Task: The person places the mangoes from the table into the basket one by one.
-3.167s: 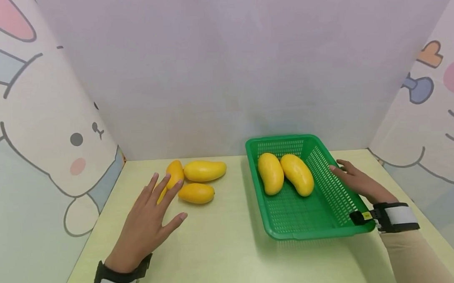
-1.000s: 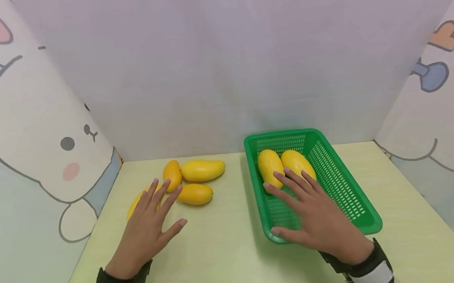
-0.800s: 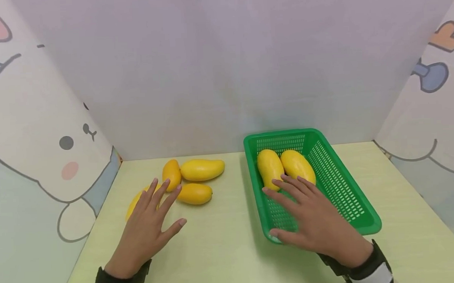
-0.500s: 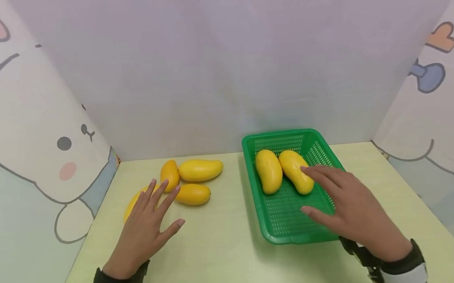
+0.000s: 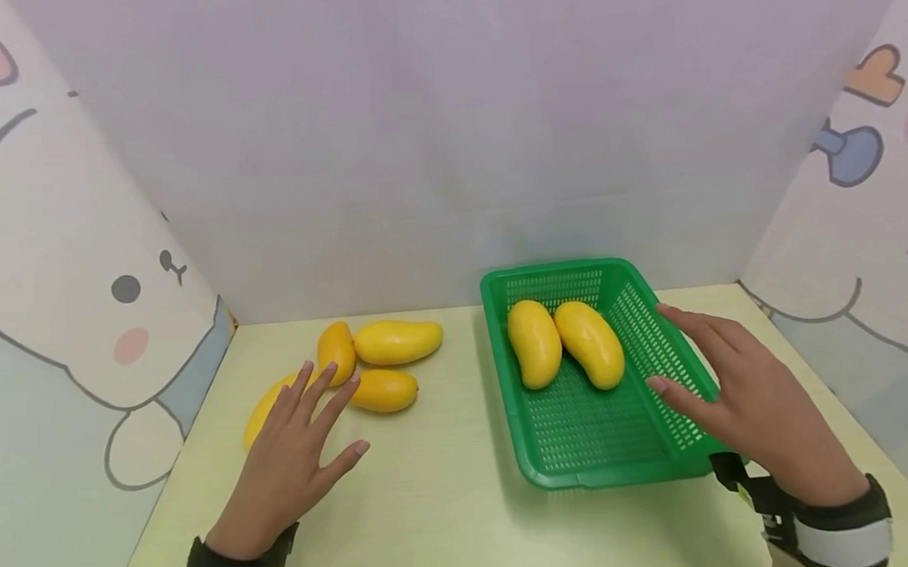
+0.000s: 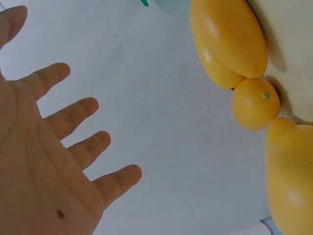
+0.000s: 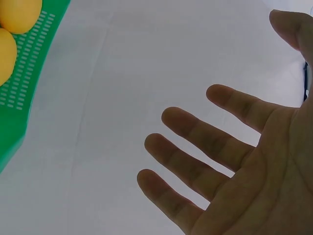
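While the right hand (image 5: 758, 398) has shifted from above the green plastic basket (image 5: 581, 481) to near its right rim, apart from it, the stock is unaltered. Basket contents: two yellow mangoes (image 5: 535, 345), side by side toward the back, now in full view. Right fingers: extended, parted, holding nothing. Left hand (image 5: 284, 469): fingers spread wide, empty, raised near four further mangoes (image 5: 398, 342) on the pale table (image 5: 446, 501), one partly hidden behind it. Judgement: only the reach has changed; no fruit appears to have been transferred.
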Demonstrator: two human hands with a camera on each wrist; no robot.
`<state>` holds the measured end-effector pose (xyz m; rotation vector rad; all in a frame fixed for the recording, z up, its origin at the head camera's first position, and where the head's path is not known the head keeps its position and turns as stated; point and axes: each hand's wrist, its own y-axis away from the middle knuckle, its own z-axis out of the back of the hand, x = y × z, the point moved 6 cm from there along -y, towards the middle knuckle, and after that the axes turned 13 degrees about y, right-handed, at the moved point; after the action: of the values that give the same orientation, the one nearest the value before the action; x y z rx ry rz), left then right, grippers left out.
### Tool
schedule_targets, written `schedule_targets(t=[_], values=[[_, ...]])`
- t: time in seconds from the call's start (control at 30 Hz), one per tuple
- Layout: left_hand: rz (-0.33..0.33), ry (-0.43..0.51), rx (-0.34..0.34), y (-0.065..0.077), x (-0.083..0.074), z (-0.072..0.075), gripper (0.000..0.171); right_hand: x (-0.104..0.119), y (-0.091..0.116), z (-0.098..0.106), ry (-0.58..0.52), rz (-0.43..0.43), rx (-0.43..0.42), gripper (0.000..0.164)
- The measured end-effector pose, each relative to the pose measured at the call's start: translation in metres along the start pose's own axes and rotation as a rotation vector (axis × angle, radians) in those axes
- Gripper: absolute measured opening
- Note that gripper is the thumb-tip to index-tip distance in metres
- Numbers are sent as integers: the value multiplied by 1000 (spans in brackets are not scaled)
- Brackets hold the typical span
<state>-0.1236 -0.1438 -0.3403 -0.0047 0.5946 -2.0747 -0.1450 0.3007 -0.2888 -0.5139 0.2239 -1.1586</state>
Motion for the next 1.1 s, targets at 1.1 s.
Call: schedule_targets(t=[1.1], values=[[5,-1,-1,0,1,1,72,-56,-4,-8,-33,-155,100,73]])
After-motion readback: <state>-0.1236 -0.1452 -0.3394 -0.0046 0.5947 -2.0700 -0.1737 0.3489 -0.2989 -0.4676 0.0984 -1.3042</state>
